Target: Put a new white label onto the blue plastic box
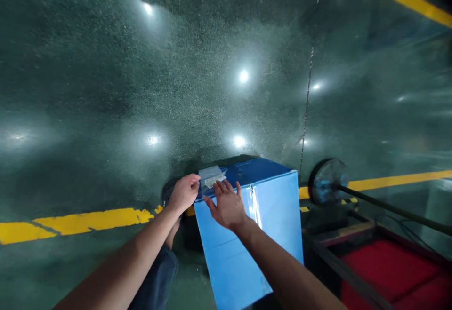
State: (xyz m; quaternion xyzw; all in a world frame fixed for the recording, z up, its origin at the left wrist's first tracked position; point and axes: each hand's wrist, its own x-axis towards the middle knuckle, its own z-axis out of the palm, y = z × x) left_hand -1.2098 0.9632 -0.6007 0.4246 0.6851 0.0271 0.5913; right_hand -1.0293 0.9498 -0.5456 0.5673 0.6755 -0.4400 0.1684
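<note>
A blue box [278, 211] stands in front of me at the lower middle of the head view, with a shiny strip of clear tape [254, 202] down its lighter face. Whitish labels or paper pieces [211, 173] lie on its darker far side, near the left corner. At that corner my left hand [185, 191] is closed, fingers curled by the box edge; what they pinch, if anything, is hidden. My right hand [228, 202] rests on the box near the same edge, its fingers spread and reaching toward the papers.
A yellow floor line [95, 220] crosses behind the box on the green floor [197, 89]. To the right are a round weighted base [328, 181] with a pole [391, 209] and a dark frame [348, 270] around a red surface [391, 263]. My leg [160, 272] is beside the box.
</note>
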